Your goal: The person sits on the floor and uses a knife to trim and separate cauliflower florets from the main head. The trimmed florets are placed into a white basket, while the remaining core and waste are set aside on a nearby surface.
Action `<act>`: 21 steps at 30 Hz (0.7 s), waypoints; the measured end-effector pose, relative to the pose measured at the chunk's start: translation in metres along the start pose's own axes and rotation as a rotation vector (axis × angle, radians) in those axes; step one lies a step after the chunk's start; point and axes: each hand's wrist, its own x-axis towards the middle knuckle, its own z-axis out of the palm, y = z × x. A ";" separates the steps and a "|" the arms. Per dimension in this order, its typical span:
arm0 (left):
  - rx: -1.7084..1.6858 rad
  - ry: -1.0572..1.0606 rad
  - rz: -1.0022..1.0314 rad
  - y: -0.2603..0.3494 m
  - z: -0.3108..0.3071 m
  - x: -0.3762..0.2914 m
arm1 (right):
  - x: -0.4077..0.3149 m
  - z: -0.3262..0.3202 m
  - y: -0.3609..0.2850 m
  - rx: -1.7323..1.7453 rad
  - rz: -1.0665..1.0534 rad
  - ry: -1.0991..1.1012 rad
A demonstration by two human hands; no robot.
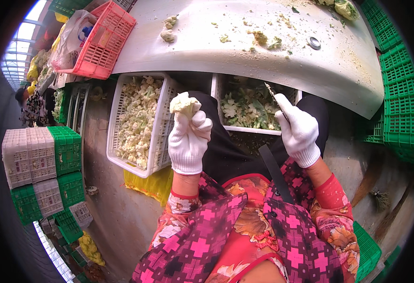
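Observation:
In a white knit glove, my left hand (190,141) grips a cauliflower floret (184,103) by its stem, head upward. My right hand (297,127), gloved alike, is closed around a knife (272,93) whose narrow blade points up and away, with bits stuck to it. Left of my left hand stands a white plastic crate (113,141) filled with cut cauliflower florets (138,123). Between my knees, partly under the table edge, another white crate (253,130) holds green leaves and trimmings (247,109).
A metal-topped table (207,53) carries scattered crumbs, scraps (260,37) and a small round metal object (313,43). A red crate (100,42) with a plastic bag stands at its left end. Green crates (403,95) are stacked right, white and green ones (30,155) left. A person (33,106) is farther off.

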 end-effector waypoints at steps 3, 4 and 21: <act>0.020 0.014 0.043 0.015 -0.011 -0.008 | -0.012 0.036 0.033 -0.328 0.275 -0.635; 0.050 0.012 0.076 0.021 -0.016 -0.013 | -0.014 0.040 0.033 -0.318 0.266 -0.597; 0.326 0.992 0.684 0.209 -0.238 -0.166 | 0.007 0.038 0.064 -0.045 0.638 -0.467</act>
